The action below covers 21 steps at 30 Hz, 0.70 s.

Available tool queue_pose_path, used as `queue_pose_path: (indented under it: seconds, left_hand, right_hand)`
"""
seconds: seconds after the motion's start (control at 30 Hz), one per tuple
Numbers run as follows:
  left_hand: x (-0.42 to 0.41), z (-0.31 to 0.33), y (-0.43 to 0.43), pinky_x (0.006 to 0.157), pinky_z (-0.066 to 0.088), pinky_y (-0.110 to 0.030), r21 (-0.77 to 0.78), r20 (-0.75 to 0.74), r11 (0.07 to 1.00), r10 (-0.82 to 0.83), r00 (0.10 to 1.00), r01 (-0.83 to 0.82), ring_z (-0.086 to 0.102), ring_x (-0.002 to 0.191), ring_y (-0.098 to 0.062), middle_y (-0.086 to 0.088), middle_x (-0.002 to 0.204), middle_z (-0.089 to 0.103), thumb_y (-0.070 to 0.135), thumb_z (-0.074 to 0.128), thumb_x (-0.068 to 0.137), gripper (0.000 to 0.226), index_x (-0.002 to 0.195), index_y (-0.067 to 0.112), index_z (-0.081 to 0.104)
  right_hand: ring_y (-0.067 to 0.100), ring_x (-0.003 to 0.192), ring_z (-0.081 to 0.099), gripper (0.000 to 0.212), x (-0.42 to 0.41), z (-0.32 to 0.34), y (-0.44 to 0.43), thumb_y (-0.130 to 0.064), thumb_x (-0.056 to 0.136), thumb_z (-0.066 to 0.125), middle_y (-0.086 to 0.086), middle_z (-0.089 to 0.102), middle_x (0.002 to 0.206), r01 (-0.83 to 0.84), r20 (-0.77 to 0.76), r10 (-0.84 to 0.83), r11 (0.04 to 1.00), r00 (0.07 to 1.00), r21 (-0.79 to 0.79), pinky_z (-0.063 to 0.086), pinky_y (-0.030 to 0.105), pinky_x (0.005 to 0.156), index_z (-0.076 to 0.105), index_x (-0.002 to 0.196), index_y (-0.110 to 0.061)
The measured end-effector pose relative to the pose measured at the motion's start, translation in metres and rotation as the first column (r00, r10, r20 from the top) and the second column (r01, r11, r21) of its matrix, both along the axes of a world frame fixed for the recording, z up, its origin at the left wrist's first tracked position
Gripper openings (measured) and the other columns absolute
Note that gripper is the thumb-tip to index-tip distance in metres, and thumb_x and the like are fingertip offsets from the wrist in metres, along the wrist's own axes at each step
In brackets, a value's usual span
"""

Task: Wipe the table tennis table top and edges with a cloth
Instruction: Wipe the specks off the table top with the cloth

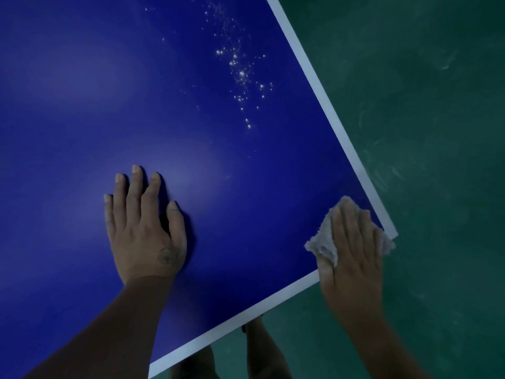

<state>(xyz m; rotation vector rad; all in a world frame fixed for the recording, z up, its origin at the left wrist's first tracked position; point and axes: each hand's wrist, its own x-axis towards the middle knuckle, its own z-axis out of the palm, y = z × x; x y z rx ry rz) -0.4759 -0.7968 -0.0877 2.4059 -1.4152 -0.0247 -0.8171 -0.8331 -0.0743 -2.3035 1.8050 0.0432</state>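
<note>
The blue table tennis table top [82,105] fills the left and middle of the head view, with a white line along its right edge [322,99] and near edge [246,315]. My right hand [352,250] lies flat with straight fingers on a grey-white cloth [322,242], pressing it onto the table's near right corner. My left hand [144,231] rests flat on the blue surface, fingers spread, holding nothing. A scatter of white droplets or specks [240,75] sits on the top farther away, near the right edge.
A dark green floor [423,132] surrounds the table on the right and below. My legs [262,348] show under the near edge of the table.
</note>
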Motion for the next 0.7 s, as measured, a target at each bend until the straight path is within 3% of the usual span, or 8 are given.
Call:
queue_pose_path:
  seconds: [0.27, 0.37, 0.5, 0.6, 0.7]
  left_hand:
    - [-0.001, 0.003, 0.000, 0.136, 0.014, -0.056, 0.024, -0.014, 1.000, 0.009, 1.000, -0.009, 0.016, 0.168, -0.026, -0.007, 0.177, 0.032, 0.034, 0.046, 0.112, 0.054, 0.161, 0.011, 0.048]
    - [-0.001, 0.003, 0.000, 0.135, 0.015, -0.056, 0.017, -0.011, 1.000, 0.006, 1.000, -0.006, 0.017, 0.168, -0.027, -0.007, 0.177, 0.033, 0.034, 0.045, 0.112, 0.054, 0.161, 0.011, 0.048]
    - [-0.001, 0.004, -0.001, 0.135, 0.015, -0.056, 0.030, 0.003, 1.000, 0.007, 1.000, -0.007, 0.017, 0.168, -0.028, -0.008, 0.177, 0.032, 0.035, 0.045, 0.111, 0.055, 0.161, 0.011, 0.048]
    - [0.000, 0.004, -0.001, 0.135, 0.015, -0.056, 0.039, -0.005, 0.999, 0.006, 1.000, -0.006, 0.018, 0.168, -0.029, -0.008, 0.177, 0.032, 0.035, 0.045, 0.111, 0.056, 0.162, 0.011, 0.048]
    - [0.000, 0.005, 0.000, 0.135, 0.015, -0.056, 0.045, -0.007, 0.999, 0.005, 1.000, -0.005, 0.017, 0.168, -0.028, -0.007, 0.177, 0.031, 0.035, 0.045, 0.110, 0.057, 0.162, 0.012, 0.047]
  right_hand:
    - [0.026, 0.165, -0.010, 0.077, 0.045, -0.004, -0.120, -0.063, 0.109, 0.010, -0.002, -0.013, 0.177, 0.048, -0.019, -0.049, 0.999, 0.999, -0.017, -0.002, 0.052, 0.135, -0.002, 0.172, -0.020]
    - [0.024, 0.165, -0.013, 0.076, 0.041, -0.008, -0.102, -0.059, 0.110, 0.018, 0.001, -0.009, 0.180, -0.019, -0.030, 0.018, 1.000, 0.999, -0.025, -0.005, 0.049, 0.134, 0.001, 0.173, -0.020]
    - [0.032, 0.167, -0.003, 0.080, 0.024, -0.009, -0.027, -0.050, 0.106, 0.035, 0.005, -0.004, 0.181, -0.052, -0.060, 0.052, 0.999, 0.997, -0.010, 0.005, 0.057, 0.134, 0.003, 0.173, -0.020]
    - [0.037, 0.166, 0.003, 0.087, 0.046, -0.009, 0.012, -0.050, 0.098, 0.037, 0.006, -0.003, 0.181, -0.219, -0.110, 0.220, 0.976, 0.969, 0.024, 0.006, 0.060, 0.132, 0.003, 0.173, -0.023]
    - [0.031, 0.167, 0.006, 0.089, 0.079, -0.008, 0.010, -0.049, 0.096, 0.050, 0.000, 0.007, 0.181, -0.521, 0.025, 0.520, 0.854, 0.854, 0.010, 0.002, 0.058, 0.133, 0.015, 0.173, -0.024]
